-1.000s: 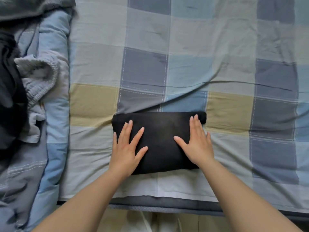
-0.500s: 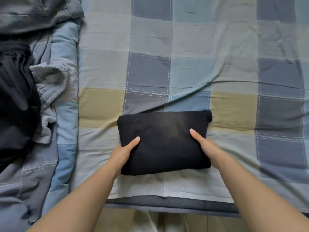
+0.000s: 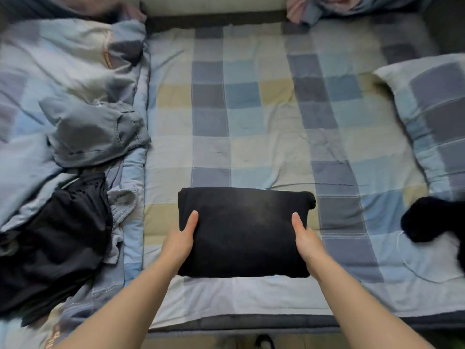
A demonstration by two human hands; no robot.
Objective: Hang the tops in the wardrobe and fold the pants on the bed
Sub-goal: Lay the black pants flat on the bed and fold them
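A black pair of pants, folded into a flat rectangle, is held near the front edge of the checked bed. My left hand grips its left side, thumb on top and fingers hidden underneath. On the right side my right hand grips it the same way. A heap of clothes lies at the left: a grey-blue garment, a light grey waistband piece and a black garment.
A crumpled checked duvet fills the left side of the bed. A matching pillow lies at the right, with a dark bundle in front of it. More fabric sits at the far edge.
My hands went from pressing flat on top of the folded pants to gripping its two sides. My view has tilted up, so the whole bed shows now.
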